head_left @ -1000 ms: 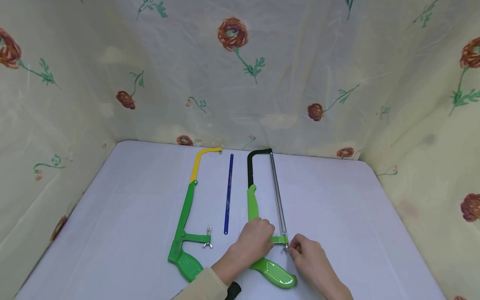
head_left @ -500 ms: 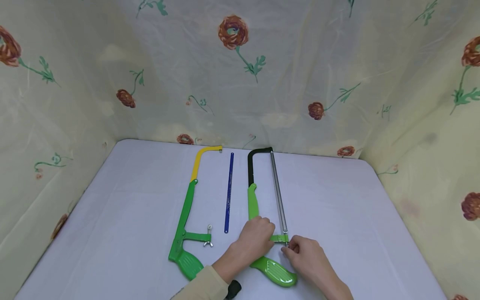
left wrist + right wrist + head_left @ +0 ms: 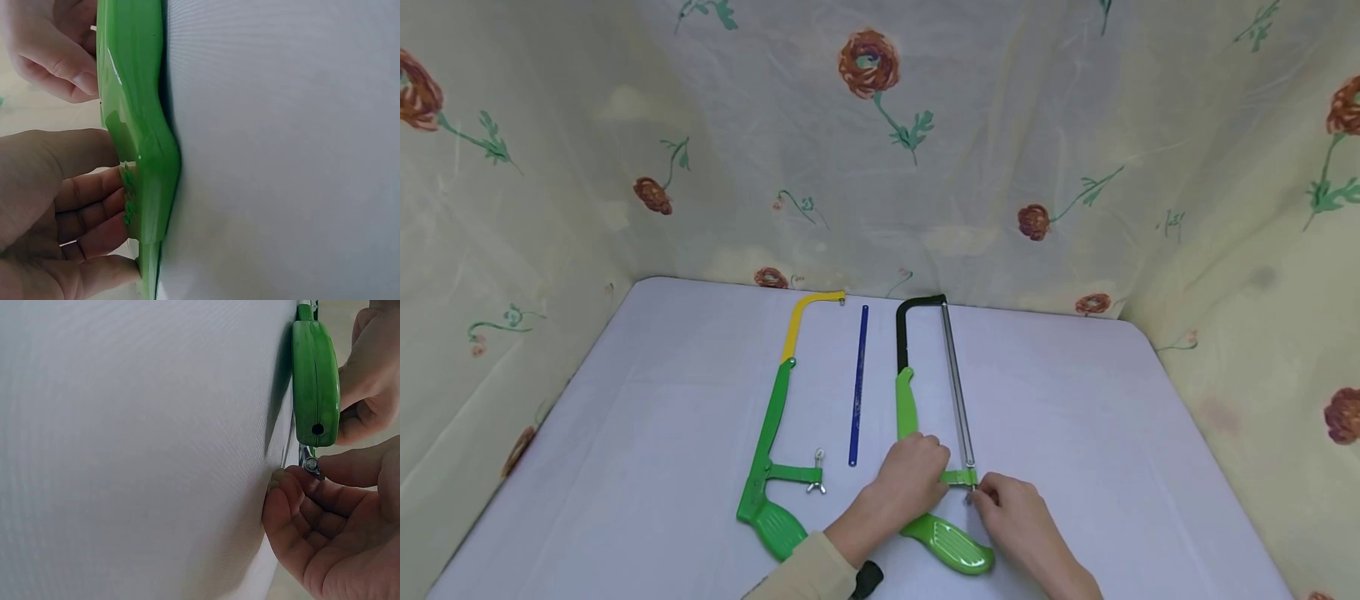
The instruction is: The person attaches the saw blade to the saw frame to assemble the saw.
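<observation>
A hacksaw (image 3: pixel 953 546) with a light green handle and a black front frame lies flat on the table. Its grey blade (image 3: pixel 957 383) runs from the black tip down to the green arm by the handle. My left hand (image 3: pixel 912 471) grips the frame just above the handle; in the left wrist view thumb and fingertips bear on the green metal (image 3: pixel 147 181). At the blade's near end, my right hand (image 3: pixel 1017 508) pinches the small metal wing nut (image 3: pixel 311 464) between thumb and forefinger. From the head view the fingers mostly cover that nut.
Left of it lies a second hacksaw (image 3: pixel 767 442), dark green with a yellow front and no blade fitted. A loose blue blade (image 3: pixel 858 387) rests between the two saws. A floral curtain (image 3: pixel 880 183) surrounds the table (image 3: pixel 1075 400) at the back and sides.
The right thumb and fingers have shifted slightly about the wing nut, as in turning it. The left hand and both saws stay in place.
</observation>
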Available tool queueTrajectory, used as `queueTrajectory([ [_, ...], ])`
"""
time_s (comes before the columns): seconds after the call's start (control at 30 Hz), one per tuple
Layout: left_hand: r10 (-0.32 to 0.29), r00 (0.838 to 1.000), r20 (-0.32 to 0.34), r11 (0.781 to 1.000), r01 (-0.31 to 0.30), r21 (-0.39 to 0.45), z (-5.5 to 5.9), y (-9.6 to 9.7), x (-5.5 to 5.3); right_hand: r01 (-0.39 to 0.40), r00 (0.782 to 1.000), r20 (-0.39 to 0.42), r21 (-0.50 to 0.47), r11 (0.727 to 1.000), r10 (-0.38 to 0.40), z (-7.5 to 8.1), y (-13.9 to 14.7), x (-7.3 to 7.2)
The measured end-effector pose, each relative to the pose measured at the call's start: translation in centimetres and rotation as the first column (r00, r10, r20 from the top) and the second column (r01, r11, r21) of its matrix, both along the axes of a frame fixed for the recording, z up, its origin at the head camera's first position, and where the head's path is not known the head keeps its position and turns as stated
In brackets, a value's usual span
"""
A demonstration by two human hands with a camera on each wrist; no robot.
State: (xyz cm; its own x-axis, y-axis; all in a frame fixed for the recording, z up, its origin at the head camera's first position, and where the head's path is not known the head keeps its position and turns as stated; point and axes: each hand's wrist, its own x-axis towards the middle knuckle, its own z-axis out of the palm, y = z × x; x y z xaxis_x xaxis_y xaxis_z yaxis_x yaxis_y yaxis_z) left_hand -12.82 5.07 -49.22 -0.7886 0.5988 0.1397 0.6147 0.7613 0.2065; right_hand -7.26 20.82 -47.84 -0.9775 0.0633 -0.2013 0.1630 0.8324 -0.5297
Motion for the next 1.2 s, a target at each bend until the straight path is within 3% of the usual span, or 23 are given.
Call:
queueTrajectory([
  [0.27,0.012,0.999,0.03,1.0,-0.012,0.012,0.04,0.01,0.12,0.001,1.0,0.013,-0.014,1.0,-0.001,-0.09,0.26,-0.03],
  [0.97,0.006,0.999,0.038,1.0,-0.007,0.023,-0.07,0.07,-0.09,0.01,0.999,-0.044,0.009,1.0,-0.01,-0.41,0.71,-0.13],
  [1.2,0.017,0.998,0.061,0.999,-0.019,0.037,-0.03,0.05,-0.09,0.029,1.0,-0.001,-0.005,1.0,-0.029,-0.15,0.44,0.07],
])
